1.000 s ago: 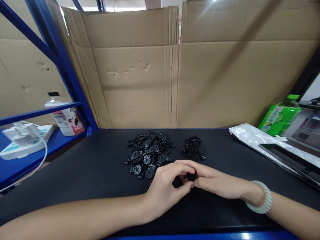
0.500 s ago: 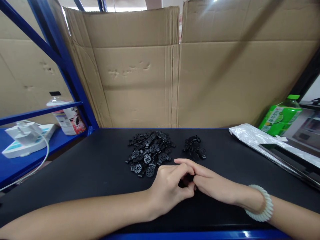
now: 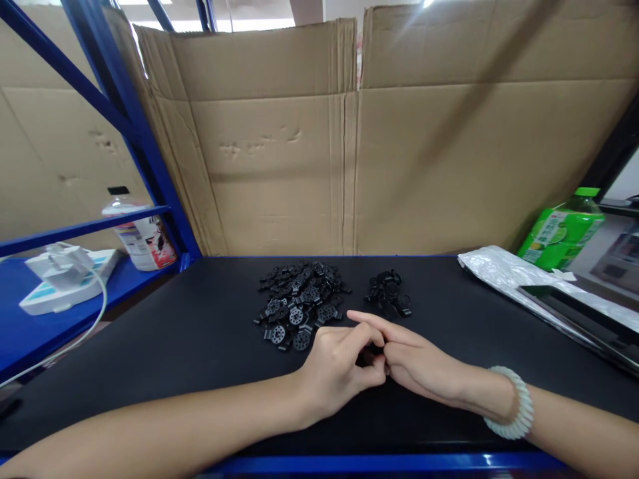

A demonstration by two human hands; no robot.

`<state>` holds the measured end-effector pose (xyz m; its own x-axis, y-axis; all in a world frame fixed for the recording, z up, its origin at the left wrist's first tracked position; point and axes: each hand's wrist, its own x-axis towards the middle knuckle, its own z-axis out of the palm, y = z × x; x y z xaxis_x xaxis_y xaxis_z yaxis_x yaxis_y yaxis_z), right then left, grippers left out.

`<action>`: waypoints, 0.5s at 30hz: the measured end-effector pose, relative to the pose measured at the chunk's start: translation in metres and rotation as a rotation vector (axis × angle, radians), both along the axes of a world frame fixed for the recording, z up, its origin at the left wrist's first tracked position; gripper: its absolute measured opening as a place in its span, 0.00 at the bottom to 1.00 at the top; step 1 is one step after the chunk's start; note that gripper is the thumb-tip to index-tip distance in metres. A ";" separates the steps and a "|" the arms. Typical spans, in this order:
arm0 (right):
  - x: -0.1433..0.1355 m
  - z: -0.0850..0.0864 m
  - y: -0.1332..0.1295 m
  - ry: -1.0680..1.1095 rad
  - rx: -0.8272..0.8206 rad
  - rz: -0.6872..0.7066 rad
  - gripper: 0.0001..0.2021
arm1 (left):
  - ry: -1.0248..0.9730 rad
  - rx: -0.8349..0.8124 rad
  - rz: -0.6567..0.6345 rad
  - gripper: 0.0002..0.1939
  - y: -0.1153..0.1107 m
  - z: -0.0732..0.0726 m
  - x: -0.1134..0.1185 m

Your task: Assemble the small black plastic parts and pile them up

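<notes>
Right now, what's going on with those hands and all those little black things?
A person's left hand and right hand meet, fingers together, at the near side of a black table. They may be pinching something small, but the fingers hide it. Beyond them sits a big pile of black parts, some with round discs, and a smaller black pile to its right.

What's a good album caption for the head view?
Left hand and right hand meet near two heaps of black parts.
</notes>
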<state>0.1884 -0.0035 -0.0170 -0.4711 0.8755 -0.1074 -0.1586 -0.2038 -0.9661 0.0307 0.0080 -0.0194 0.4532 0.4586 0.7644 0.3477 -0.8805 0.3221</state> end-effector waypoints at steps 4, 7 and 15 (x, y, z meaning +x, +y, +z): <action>-0.002 0.001 0.002 0.106 -0.049 0.004 0.35 | -0.007 -0.007 0.017 0.07 0.000 0.001 0.001; -0.002 0.003 0.001 0.135 -0.074 -0.001 0.34 | -0.005 -0.010 0.011 0.06 0.000 0.002 0.000; -0.006 0.004 0.000 0.199 -0.082 -0.020 0.33 | 0.022 -0.061 -0.010 0.07 0.001 0.003 -0.001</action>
<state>0.1828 -0.0039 -0.0133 -0.4730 0.8770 -0.0852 -0.3493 -0.2753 -0.8957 0.0297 0.0094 -0.0166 0.4740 0.4993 0.7253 0.3466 -0.8630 0.3676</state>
